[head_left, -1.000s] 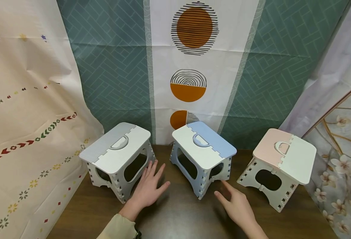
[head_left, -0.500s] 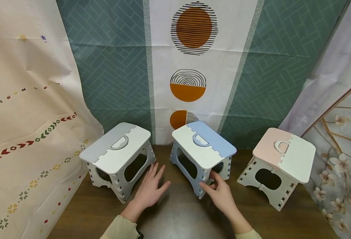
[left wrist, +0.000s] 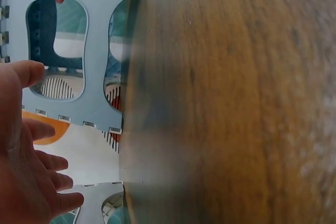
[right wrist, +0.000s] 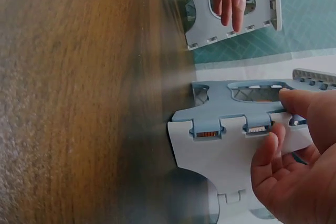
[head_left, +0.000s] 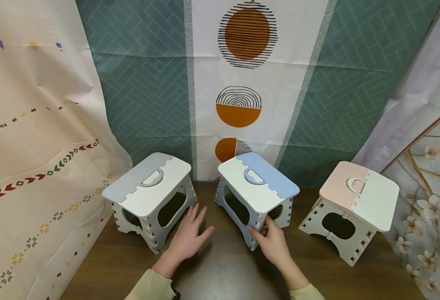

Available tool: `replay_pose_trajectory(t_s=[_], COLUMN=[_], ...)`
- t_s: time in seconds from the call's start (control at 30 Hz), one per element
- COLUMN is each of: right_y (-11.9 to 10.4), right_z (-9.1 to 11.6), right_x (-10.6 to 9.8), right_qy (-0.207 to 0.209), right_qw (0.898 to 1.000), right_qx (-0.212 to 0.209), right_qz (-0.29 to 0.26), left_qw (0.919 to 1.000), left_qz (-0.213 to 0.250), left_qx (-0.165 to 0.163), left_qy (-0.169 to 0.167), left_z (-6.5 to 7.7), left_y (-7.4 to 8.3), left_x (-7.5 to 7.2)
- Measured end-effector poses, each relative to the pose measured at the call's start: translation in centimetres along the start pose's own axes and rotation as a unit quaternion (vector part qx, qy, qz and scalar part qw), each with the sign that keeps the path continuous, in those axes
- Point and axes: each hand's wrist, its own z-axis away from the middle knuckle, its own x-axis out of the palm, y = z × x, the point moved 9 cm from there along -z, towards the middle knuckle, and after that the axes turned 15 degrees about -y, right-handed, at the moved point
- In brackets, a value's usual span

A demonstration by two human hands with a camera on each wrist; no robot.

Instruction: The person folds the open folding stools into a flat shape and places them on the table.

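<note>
A blue-and-white folding step stool (head_left: 238, 179) stands unfolded in the middle of the head view. My right hand (head_left: 274, 243) grips its near corner leg, thumb on the blue side and fingers on the white end; the right wrist view shows this hand (right wrist: 310, 166) close up at the hinged leg edge (right wrist: 205, 150). My left hand (head_left: 188, 237) is spread with straight fingers beside the grey-and-white folding stool (head_left: 148, 200), holding nothing. In the left wrist view the left hand (left wrist: 26, 156) has its fingers apart, with the blue stool (left wrist: 96, 51) beyond.
A pink-and-white folding stool (head_left: 341, 177) stands unfolded at the right. All three stools are on a dark wooden table (head_left: 227, 275). Behind hangs a green and white patterned curtain (head_left: 145, 83), with a cream cloth (head_left: 36, 104) at the left and a floral cloth (head_left: 430, 233) at the right.
My right hand has moved left from just in front of the blue stool and taken hold of its near leg. The left hand has stayed nearly still. The head view has shifted slightly.
</note>
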Motion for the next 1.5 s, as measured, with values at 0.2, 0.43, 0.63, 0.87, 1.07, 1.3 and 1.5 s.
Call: replay_pose_trajectory(t_s=[0.2, 0.43, 0.63, 0.87, 1.07, 1.3, 1.5], right_y=[0.0, 0.3, 0.6, 0.8, 0.8, 1.1, 1.4], right_z=[-0.2, -0.3, 0.0, 0.5, 0.7, 1.2, 1.6], right_x=[0.3, 0.8, 0.9, 0.8, 0.9, 0.9, 0.5], right_qy=[-0.017, -0.056, -0.077, -0.11, -0.167, -0.223, -0.251], right_qw=[1.0, 0.998, 0.996, 0.992, 0.984, 0.972, 0.966], right_qx=[-0.012, -0.023, -0.023, -0.038, -0.058, -0.051, -0.05], right_qz=[-0.006, -0.026, -0.043, -0.04, -0.036, -0.051, -0.037], left_qw=[1.0, 0.9999, 0.9993, 0.9972, 0.9939, 0.9893, 0.981], left_qz=[0.004, 0.013, 0.036, 0.072, 0.109, 0.144, 0.193], left_qx=[-0.002, -0.008, -0.011, -0.019, -0.01, -0.006, -0.014], left_qy=[-0.003, -0.006, -0.004, -0.006, 0.013, 0.02, 0.012], left_z=[-0.1, 0.0, 0.0, -0.3, -0.6, -0.9, -1.0], left_y=[0.0, -0.2, -0.3, -0.7, -0.6, -0.9, -1.0], left_x=[0.0, 0.2, 0.2, 0.2, -0.4, -0.2, 0.0])
